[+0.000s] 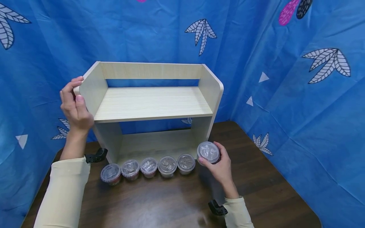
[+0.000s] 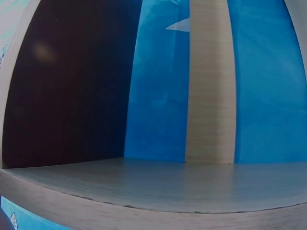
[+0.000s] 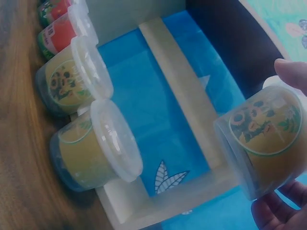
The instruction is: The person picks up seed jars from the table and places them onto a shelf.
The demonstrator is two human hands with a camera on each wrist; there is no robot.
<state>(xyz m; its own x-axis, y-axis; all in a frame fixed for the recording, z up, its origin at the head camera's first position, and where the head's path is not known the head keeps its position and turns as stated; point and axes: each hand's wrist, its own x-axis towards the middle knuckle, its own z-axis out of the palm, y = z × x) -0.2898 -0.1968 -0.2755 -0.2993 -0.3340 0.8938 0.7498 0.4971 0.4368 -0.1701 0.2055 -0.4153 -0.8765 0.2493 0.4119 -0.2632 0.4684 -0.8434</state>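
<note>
My left hand (image 1: pixel 76 107) grips the upper left side panel of a pale wooden two-tier shelf (image 1: pixel 154 101), thumb on the near side and fingers round the edge. That hand does not show in the left wrist view, which looks across the shelf board (image 2: pixel 153 184). My right hand (image 1: pixel 220 166) holds a clear lidded plastic tub (image 1: pixel 209 152) by its sides, near the shelf's lower right corner. In the right wrist view this tub (image 3: pixel 264 139) has a sunflower print and stands clear of the table.
Several similar tubs (image 1: pixel 167 166) stand in a row along the shelf's front on the dark wooden table (image 1: pixel 142 205). Some have red labels (image 3: pixel 60 34), others yellowish ones. A blue patterned curtain (image 1: pixel 159 31) hangs behind and at both sides.
</note>
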